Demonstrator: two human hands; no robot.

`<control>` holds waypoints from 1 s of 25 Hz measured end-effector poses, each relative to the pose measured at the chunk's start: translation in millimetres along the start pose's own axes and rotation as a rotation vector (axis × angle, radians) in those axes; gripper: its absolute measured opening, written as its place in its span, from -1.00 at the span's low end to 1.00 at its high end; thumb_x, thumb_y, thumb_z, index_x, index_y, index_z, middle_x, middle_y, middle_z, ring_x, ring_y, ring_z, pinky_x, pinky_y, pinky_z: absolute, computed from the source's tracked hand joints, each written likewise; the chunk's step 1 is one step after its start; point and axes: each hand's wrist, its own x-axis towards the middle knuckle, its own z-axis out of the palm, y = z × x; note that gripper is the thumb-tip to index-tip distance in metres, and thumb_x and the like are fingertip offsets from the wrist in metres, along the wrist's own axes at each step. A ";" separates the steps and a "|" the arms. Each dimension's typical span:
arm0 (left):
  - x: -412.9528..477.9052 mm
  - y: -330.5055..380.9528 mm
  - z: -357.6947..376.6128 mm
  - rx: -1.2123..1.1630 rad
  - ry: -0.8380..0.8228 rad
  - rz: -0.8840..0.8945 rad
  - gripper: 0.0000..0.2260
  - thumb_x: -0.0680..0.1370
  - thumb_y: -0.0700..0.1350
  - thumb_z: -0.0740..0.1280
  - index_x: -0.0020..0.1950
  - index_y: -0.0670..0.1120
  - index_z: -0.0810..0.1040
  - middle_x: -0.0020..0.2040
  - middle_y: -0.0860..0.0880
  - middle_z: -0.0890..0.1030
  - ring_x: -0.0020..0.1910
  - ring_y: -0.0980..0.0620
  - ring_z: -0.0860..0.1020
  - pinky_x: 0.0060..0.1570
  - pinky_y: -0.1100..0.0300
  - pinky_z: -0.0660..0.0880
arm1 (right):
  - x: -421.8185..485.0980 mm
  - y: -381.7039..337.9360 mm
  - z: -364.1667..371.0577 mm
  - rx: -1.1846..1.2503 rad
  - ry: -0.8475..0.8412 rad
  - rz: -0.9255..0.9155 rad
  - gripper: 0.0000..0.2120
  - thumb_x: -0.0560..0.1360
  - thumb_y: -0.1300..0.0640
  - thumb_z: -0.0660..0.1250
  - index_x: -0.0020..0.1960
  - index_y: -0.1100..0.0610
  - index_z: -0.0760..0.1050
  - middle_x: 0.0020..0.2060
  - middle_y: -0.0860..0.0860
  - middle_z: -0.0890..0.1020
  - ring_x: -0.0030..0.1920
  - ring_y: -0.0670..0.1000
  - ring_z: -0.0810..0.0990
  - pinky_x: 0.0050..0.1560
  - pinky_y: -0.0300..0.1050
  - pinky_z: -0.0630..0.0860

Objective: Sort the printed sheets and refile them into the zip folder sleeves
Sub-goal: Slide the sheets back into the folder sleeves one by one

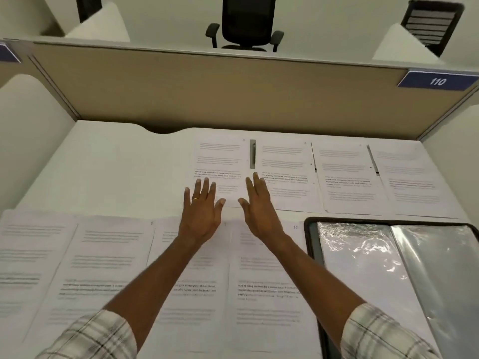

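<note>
Printed sheets lie in two rows on the white desk. The far row holds several sheets, the leftmost one (220, 161) under my fingertips. The near row has several more, such as one sheet (264, 294) between my forearms. My left hand (201, 211) and my right hand (258, 206) reach forward side by side, fingers straight and spread, at the near edge of that far sheet. The open zip folder (311, 255) with clear glossy sleeves (363, 260) lies at the near right.
A dark pen (253, 154) lies between the two left sheets of the far row. A beige partition (220, 94) closes the desk's far side, with a blue 110 tag (437, 81). The desk's bare surface (116, 164) lies at the far left.
</note>
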 end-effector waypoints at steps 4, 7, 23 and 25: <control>42.6 -25.9 6.4 0.018 -0.047 -0.022 -0.30 0.64 0.24 -0.23 0.69 -0.10 0.08 0.69 -0.10 0.03 0.68 -0.11 -0.08 0.61 -0.15 -0.23 | 43.5 5.1 18.2 -0.070 -0.059 0.068 -0.43 0.73 0.05 0.13 0.65 0.19 0.04 0.65 0.14 0.00 0.65 0.13 -0.06 0.60 -0.05 -0.14; 68.8 -40.4 13.1 -0.068 -0.052 -0.139 -0.37 0.71 0.22 0.00 0.66 -0.15 0.17 0.68 -0.18 0.09 0.66 -0.25 0.01 0.60 -0.21 0.04 | 60.2 11.2 30.7 -0.062 0.020 0.143 -0.56 0.70 0.15 0.22 0.54 0.26 0.32 0.54 0.22 0.34 0.54 0.22 0.30 0.55 0.06 0.25; 104.6 -65.2 -9.6 -1.185 0.108 -0.611 -0.71 0.60 -0.09 0.46 0.30 -0.12 0.64 0.14 -0.05 0.71 0.05 -0.01 0.69 -0.05 0.19 0.62 | 99.5 14.8 7.4 0.728 0.128 0.707 -0.56 0.45 0.36 0.42 0.26 0.03 0.55 -0.04 -0.06 0.67 0.00 -0.04 0.66 0.08 -0.12 0.60; 85.4 -53.2 -22.1 -1.252 0.074 -0.579 -0.76 0.57 -0.13 0.49 0.24 -0.09 0.68 0.07 0.00 0.73 -0.04 0.06 0.70 -0.22 0.30 0.57 | 84.3 20.6 -10.1 0.826 0.111 0.693 -0.59 0.44 0.37 0.43 0.22 0.04 0.62 -0.01 -0.03 0.69 0.06 0.02 0.67 0.19 0.01 0.62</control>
